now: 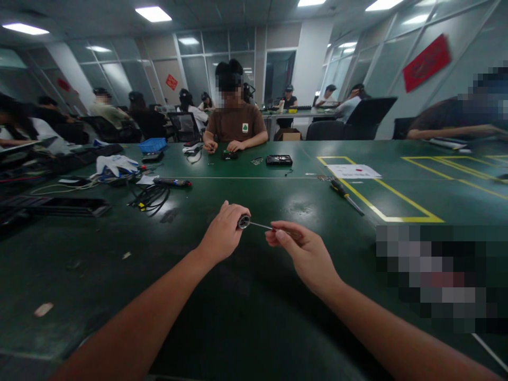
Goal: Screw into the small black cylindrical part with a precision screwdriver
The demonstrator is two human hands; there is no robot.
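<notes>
In front of me, above the green table (pixel 246 317), my left hand (pixel 222 233) is wrapped round a small dark cylindrical part (pixel 243 221) with a shiny rim, its round end facing me and to the right. My right hand (pixel 305 248) pinches a thin screwdriver (pixel 261 226), whose handle is mostly hidden by the fingers. The metal shaft points left, and its tip reaches the round end of the part; whether it sits inside or just touches, I cannot tell.
A yellow-black screwdriver (pixel 346 197) lies to the right near a white sheet (pixel 353 171). Black cables (pixel 153 197), a dark pen-like tool (pixel 172 182) and white gloves (pixel 117 165) are on the left. Across the table sits a person (pixel 236 124) beside a black device (pixel 279 160).
</notes>
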